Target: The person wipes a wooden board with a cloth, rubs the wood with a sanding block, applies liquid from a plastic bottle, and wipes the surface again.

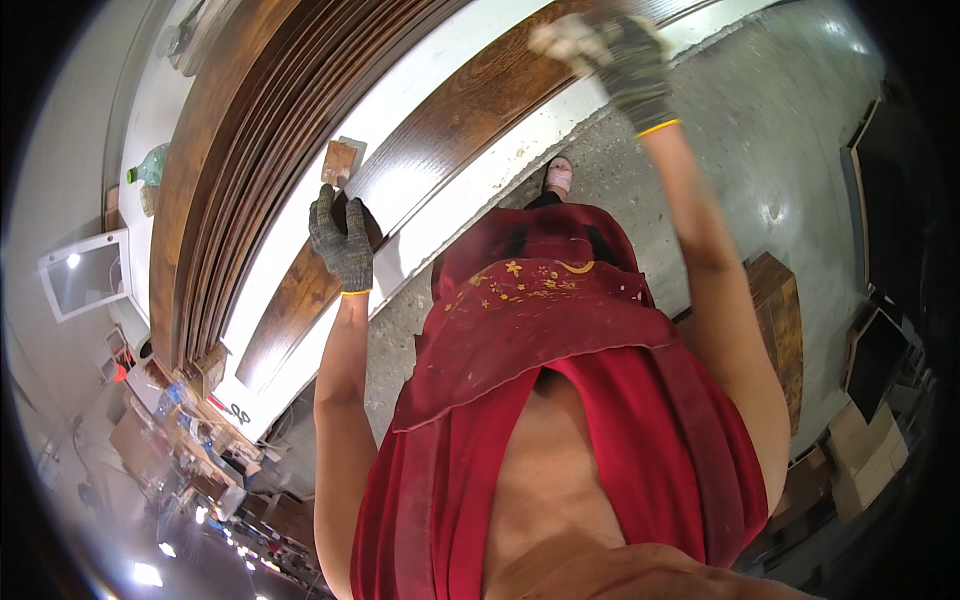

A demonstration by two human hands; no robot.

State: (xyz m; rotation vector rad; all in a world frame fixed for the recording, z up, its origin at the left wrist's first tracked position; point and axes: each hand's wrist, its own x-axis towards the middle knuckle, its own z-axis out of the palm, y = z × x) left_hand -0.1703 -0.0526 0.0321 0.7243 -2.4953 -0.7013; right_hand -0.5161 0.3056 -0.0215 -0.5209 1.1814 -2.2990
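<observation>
One long dark-brown wood plank (450,115) lies on a white table (410,75), its grain showing and its surface shiny. My left hand (341,240), in a grey-green knit glove, rests on the plank with its fingers spread. Just beyond its fingertips is a small flat brown piece (339,163) with a greyish edge; its kind is unclear. My right hand (637,68), gloved likewise and smeared by motion, grips a whitish rag (570,42) at the plank's far right part. What part of the rag touches the wood is hard to make out.
Stacked brown planks (255,150) stand along the table's far side. Behind them is a green bottle (155,165). Black-handled scissors (240,413) lie at the table's left end. Dark panels (890,200) and cardboard boxes (868,455) stand at the right on a grey concrete floor (760,170).
</observation>
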